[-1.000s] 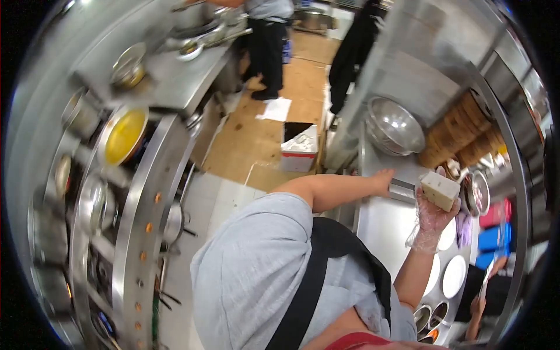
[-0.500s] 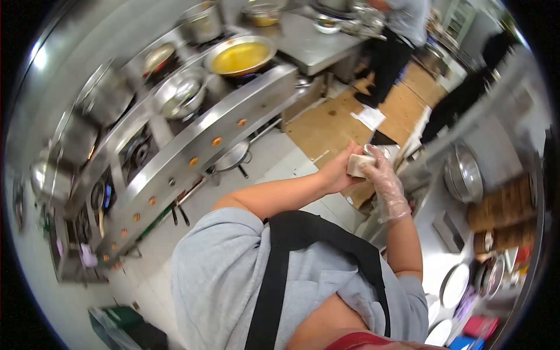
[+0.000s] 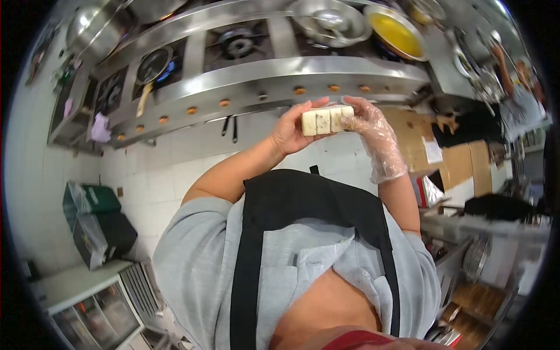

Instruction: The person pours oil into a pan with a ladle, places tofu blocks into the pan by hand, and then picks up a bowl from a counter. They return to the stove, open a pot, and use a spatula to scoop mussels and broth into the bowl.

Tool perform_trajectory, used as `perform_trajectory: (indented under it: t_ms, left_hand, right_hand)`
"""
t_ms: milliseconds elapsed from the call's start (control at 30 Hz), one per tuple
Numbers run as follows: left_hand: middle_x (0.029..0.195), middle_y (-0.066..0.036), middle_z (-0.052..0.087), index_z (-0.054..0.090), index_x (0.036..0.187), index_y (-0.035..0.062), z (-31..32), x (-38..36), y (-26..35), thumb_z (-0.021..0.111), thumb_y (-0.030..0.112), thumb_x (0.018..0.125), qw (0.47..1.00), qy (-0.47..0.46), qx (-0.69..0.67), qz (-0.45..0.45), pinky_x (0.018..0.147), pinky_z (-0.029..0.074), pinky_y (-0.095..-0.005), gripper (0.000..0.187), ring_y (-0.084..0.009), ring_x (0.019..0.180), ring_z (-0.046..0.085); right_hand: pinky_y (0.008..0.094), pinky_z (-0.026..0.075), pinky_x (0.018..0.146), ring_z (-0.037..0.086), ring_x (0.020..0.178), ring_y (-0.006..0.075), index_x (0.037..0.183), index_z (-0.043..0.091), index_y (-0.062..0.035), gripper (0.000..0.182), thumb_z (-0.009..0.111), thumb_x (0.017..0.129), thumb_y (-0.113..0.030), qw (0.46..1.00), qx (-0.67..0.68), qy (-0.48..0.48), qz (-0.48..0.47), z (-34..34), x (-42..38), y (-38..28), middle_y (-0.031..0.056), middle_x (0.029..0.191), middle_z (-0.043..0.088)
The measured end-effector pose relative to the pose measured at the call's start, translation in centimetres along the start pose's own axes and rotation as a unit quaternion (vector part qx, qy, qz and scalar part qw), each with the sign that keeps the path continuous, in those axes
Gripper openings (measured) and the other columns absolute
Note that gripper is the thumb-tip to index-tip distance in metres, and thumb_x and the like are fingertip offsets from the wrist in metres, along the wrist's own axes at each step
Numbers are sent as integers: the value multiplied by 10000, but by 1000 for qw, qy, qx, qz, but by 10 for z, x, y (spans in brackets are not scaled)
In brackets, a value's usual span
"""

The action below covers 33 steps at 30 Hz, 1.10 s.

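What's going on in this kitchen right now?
A person in a grey shirt and black apron holds a pale, speckled block cut into slices between a bare left hand and a right hand in a clear plastic glove. They're facing a long stainless-steel stove, where a small, dark, round pan with a wooden handle sits by a blue flame.

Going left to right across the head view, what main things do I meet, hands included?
Crumpled lilac cloth or bag, wooden-handled dark round frying pan, bare left hand, pale sliced rectangular block, clear-plastic-gloved right hand, flat white paper sheet.
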<state>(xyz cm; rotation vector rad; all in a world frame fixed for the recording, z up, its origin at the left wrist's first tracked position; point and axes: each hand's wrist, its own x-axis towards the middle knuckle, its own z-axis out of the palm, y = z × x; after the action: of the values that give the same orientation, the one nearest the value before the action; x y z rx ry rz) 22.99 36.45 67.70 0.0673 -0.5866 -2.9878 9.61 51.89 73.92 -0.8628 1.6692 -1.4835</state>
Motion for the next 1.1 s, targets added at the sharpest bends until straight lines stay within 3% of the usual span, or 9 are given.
perform_trajectory:
  t_ms: [333,400,600,667,800,900,933,1000,1100]
  left_hand:
    - [1397,-166,400,452,1331,107,-77,-157,144,444,401,918,952,154,-45,262,1038,373,-504,508,-351,1255,428]
    - [1436,-185,328,451,1329,104,-88,-183,158,427,413,918,950,43,-104,292,1024,392,-530,514,-426,1290,355]
    - [1441,-199,313,468,1303,87,-109,-266,199,431,453,915,895,89,-102,425,1012,410,-514,534,-466,1295,322]
    - [1439,-200,312,431,1320,82,-106,-288,211,400,462,922,834,185,-94,511,996,427,-519,551,-474,1300,307]
    - [1442,-199,307,404,1337,88,-96,-317,239,368,471,927,766,255,-102,581,979,443,-518,562,-476,1304,296]
    - [1441,-195,306,433,1321,89,-103,-332,259,388,459,928,755,255,-62,600,958,463,-513,541,-477,1307,288]
    - [1441,-195,306,433,1321,89,-105,-333,265,388,459,928,754,258,-65,601,958,463,-513,541,-477,1307,288]
    - [1442,-194,305,448,1310,88,-111,-337,278,416,460,921,747,253,-52,613,957,463,-516,540,-478,1306,289]
    - [1445,-191,303,449,1310,84,-129,-344,295,435,458,915,753,241,-55,609,966,456,-515,544,-476,1306,292]
  right_hand:
    - [289,536,745,584,914,175,1186,554,-14,338,528,859,-95,975,81,-201,56,208,155,-22,106,1049,585]
    - [303,559,725,604,926,209,1184,537,8,323,513,877,-87,961,116,-235,90,231,190,-14,134,1072,585]
    - [401,550,769,570,1026,302,1183,454,46,311,455,914,-111,767,500,-308,258,300,309,17,190,1101,554]
    - [431,537,804,552,1040,303,1189,432,47,310,439,914,-96,785,493,-273,258,331,336,4,190,1096,534]
    - [431,538,816,550,1024,303,1247,406,20,377,448,874,2,839,406,-214,292,382,407,-12,197,1157,498]
    - [323,509,798,570,972,240,1317,417,-56,505,502,823,7,919,153,-353,86,406,450,-18,157,1153,528]
    - [323,509,798,570,972,240,1317,417,-56,505,502,823,7,918,152,-354,91,415,461,-22,157,1153,528]
    - [303,474,784,572,928,218,1302,438,-44,542,579,779,-61,921,-142,-356,-71,435,489,-29,131,1067,569]
    - [336,457,793,578,894,231,1163,528,-6,469,642,724,-127,905,-204,-340,-152,466,519,-21,131,1004,595]
